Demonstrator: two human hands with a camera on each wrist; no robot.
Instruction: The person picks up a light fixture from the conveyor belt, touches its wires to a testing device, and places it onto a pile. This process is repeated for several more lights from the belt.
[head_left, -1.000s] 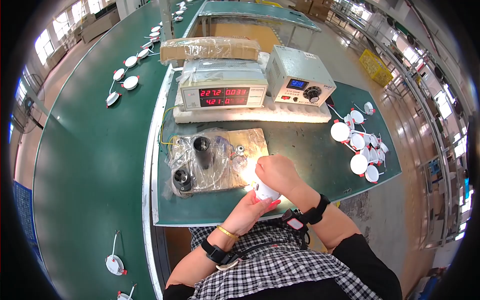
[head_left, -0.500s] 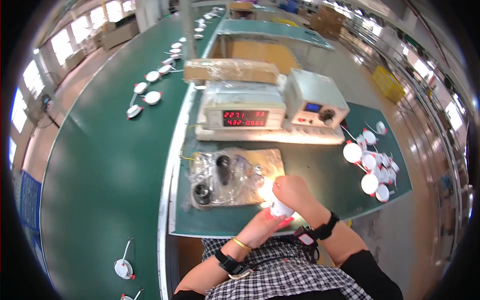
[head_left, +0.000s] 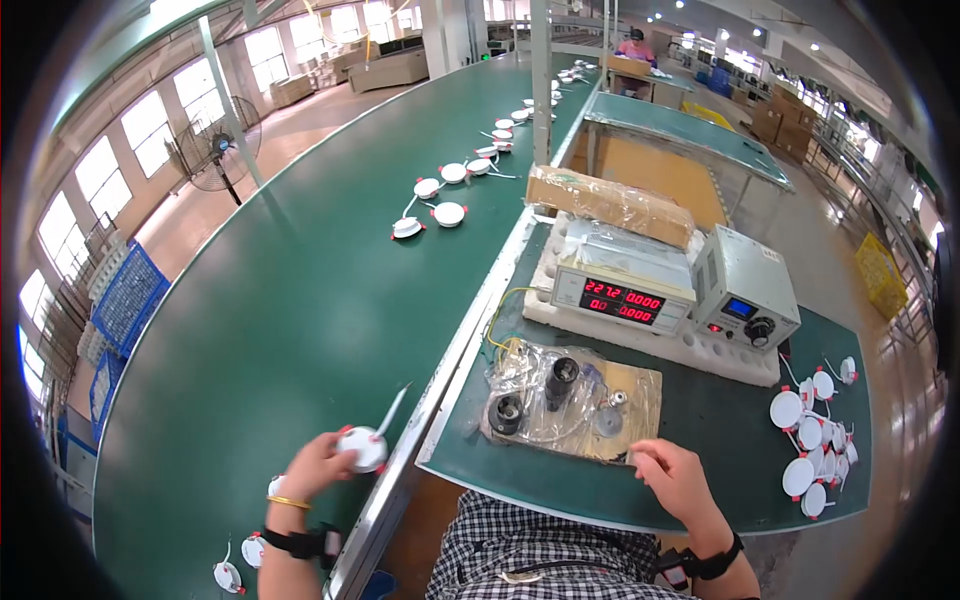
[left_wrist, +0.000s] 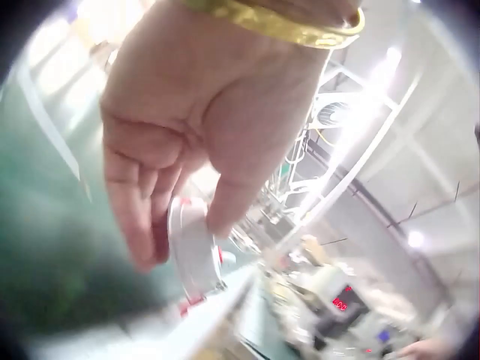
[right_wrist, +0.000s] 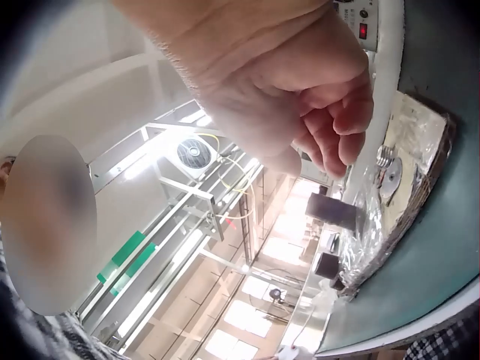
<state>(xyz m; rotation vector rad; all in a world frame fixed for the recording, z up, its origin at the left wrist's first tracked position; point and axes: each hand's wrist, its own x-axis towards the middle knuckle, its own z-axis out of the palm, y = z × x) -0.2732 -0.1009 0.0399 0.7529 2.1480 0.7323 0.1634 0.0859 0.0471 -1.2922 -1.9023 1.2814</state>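
Observation:
My left hand [head_left: 316, 468] pinches a round white lamp [head_left: 364, 449] by its edge over the green belt at the left, its white cable pointing up and right. In the left wrist view the lamp [left_wrist: 193, 247] sits between thumb and fingers, with red clips at its rim. My right hand [head_left: 676, 482] hovers at the near right corner of the wooden board [head_left: 640, 390], holding nothing. The right wrist view shows that hand [right_wrist: 300, 97] with its fingers loosely curled. Two black sockets [head_left: 562, 372] and a small metal fitting [head_left: 618, 398] are on the board.
Behind the board stand a meter [head_left: 622, 300] with red digits and a grey box [head_left: 745, 290] with a dial. A heap of white lamps [head_left: 812, 432] lies at the right. More lamps [head_left: 449, 214] lie along the belt [head_left: 290, 300], some near my left forearm. A metal rail [head_left: 440, 385] divides belt from table.
My hands have parted. The left carried a lamp leftward over the belt; the right let go and stays near the board. The bright glow is gone, and the view has turned left.

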